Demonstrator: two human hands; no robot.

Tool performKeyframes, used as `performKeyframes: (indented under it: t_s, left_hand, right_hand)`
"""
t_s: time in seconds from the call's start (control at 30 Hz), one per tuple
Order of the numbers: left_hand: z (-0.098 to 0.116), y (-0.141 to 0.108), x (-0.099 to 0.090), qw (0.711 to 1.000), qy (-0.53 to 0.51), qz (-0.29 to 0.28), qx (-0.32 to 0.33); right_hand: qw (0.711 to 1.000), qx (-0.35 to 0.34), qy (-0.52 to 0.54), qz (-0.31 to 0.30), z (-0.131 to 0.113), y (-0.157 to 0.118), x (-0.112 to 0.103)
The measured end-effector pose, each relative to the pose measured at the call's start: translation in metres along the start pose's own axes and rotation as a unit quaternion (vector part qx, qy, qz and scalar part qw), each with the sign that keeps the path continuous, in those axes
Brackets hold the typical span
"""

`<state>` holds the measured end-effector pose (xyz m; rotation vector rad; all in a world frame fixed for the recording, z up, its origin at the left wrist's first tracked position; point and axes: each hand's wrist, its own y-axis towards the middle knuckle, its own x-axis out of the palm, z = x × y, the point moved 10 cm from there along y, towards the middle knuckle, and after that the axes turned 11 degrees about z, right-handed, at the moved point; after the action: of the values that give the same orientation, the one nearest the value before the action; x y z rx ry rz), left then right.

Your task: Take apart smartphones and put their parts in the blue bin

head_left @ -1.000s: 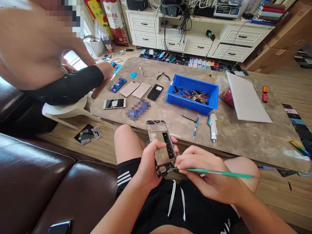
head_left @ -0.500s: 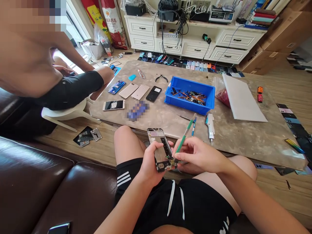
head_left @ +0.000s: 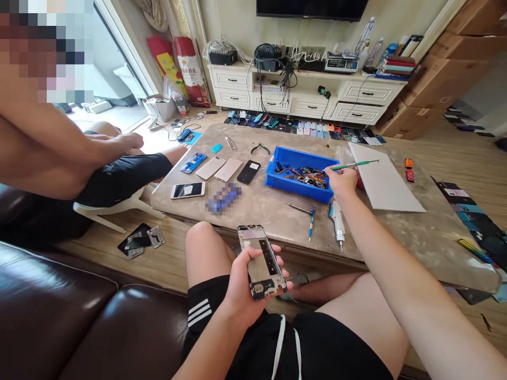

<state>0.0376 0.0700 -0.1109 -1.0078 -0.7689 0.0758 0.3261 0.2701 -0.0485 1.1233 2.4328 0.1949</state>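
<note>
My left hand [head_left: 247, 282] is wrapped round a phone with its back off [head_left: 259, 264], held above my lap, its inner frame and black strip facing up. Over the right end of a blue plastic bin [head_left: 299, 193] is my right hand [head_left: 344, 182], closed on a green-handled pick [head_left: 354, 164] whose thin bent metal tip points right. Whether its fingertips also pinch a small part I cannot make out. Small phone parts and flex cables [head_left: 304, 176] lie loose in the bin. Just below that hand, a white electric screwdriver [head_left: 337, 224] rests on the table.
On the table [head_left: 253, 211] lie several phones, including a black one [head_left: 249, 172], cutting pliers [head_left: 260, 148], a blue pen-like tool [head_left: 311, 224] and a white foam sheet [head_left: 384, 179]. Another person [head_left: 59, 142] sits at the left. More phones line the floor.
My right hand has left the opened phone and moved forward and right to the bin, carrying the green pick. My left hand still holds the phone. The view has tilted up.
</note>
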Motion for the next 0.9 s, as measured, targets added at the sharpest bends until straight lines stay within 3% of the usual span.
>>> performKeyframes:
  t_s: [0.13,0.27,0.43,0.57,0.63,0.73,0.9]
  left_hand:
    - [0.006,0.002,0.006,1.000,-0.005,-0.018,0.013]
    - [0.011,0.008,0.013,1.000,-0.007,-0.024,0.014]
    - [0.011,0.009,0.020,0.999,0.000,-0.034,0.019]
    - [0.009,0.009,0.017,0.999,0.003,-0.031,0.021]
    - [0.009,0.008,0.016,0.999,0.003,-0.034,0.022]
    - [0.009,0.007,0.014,0.999,0.004,-0.033,0.023]
    - [0.010,0.003,0.015,0.999,-0.007,-0.026,0.020]
  right_hand:
    - [0.997,0.045,0.050,-0.034,0.009,-0.016,-0.002]
    - [0.981,0.096,0.113,-0.121,0.001,-0.058,-0.009]
    - [0.914,0.207,0.139,-0.321,-0.010,-0.143,-0.011]
    - [0.860,0.270,0.130,-0.412,-0.008,-0.186,-0.018]
    - [0.860,0.252,0.100,-0.433,-0.010,-0.192,-0.024]
    - [0.886,0.154,0.040,-0.436,-0.026,-0.188,-0.037]
    - [0.887,0.086,0.088,-0.445,-0.070,-0.204,-0.058]
